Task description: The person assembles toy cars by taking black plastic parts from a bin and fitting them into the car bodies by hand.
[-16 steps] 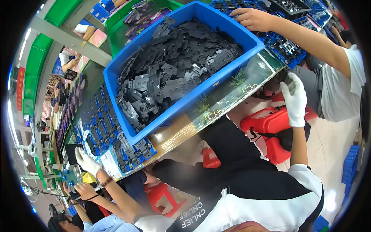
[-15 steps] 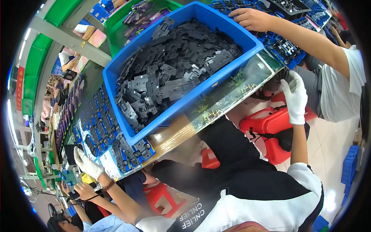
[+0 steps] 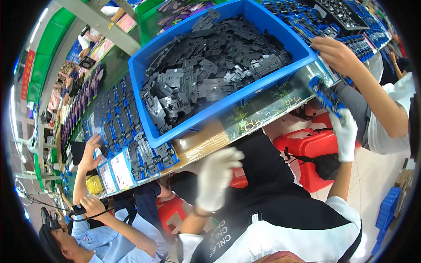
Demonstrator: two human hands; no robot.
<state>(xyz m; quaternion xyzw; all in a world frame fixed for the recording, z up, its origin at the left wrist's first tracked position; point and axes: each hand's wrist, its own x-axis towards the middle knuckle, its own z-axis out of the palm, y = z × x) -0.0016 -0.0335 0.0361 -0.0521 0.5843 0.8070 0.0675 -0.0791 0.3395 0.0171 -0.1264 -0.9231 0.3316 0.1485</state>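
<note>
My right hand (image 3: 345,133), in a white glove, is closed on one end of a blue toy car body with black parts (image 3: 323,93). The car is held up near the table's edge, at the right of the blue bin. My left hand (image 3: 215,179), also gloved, hangs in front of my torso, short of the table edge. It is blurred, but its fingers look stretched out to the right with nothing visible in them. Flat black plastic car bases (image 3: 210,70) fill the large blue bin (image 3: 258,89) on the table.
Rows of blue car bodies with black bases (image 3: 142,151) lie left of the bin. A co-worker's hand (image 3: 335,52) is at the bin's right corner; another co-worker's hand (image 3: 90,153) reaches in at left. Red stools (image 3: 302,142) stand below. A black tray (image 3: 340,15) holds small parts.
My left hand has swung from the car rows at left toward my body. My right hand, open and bare of parts before, now holds a toy car body. The whole view has shifted slightly.
</note>
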